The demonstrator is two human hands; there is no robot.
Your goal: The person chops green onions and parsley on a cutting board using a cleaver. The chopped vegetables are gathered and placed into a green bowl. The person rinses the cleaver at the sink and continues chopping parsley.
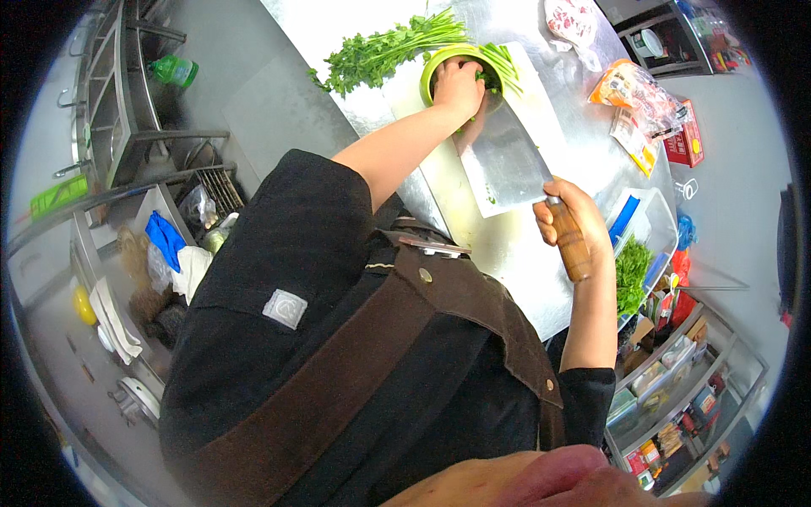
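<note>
My left hand [457, 89] reaches into a green-rimmed round bowl [427, 79]; its fingertips are partly hidden inside, beside some chopped green pieces. My right hand [573, 215] is closed around the wooden handle of a cleaver [507, 155]. The broad steel blade lies slanted over the white cutting board [494, 244], its far end against or over the bowl's near side, and bits of green cling to it. Beyond the bowl, a bunch of leafy herbs [380, 57] is spread leftward, and cut green stems [504, 63] show at the bowl's right.
On the steel table [570, 127], plastic food packages [633, 95] and a tied plastic bag [571, 22] lie to the right. A clear tub [662, 218] with leafy greens [633, 269] stands near my right forearm. Metal shelving [690, 374] is at lower right, and racks [184, 134] are at left.
</note>
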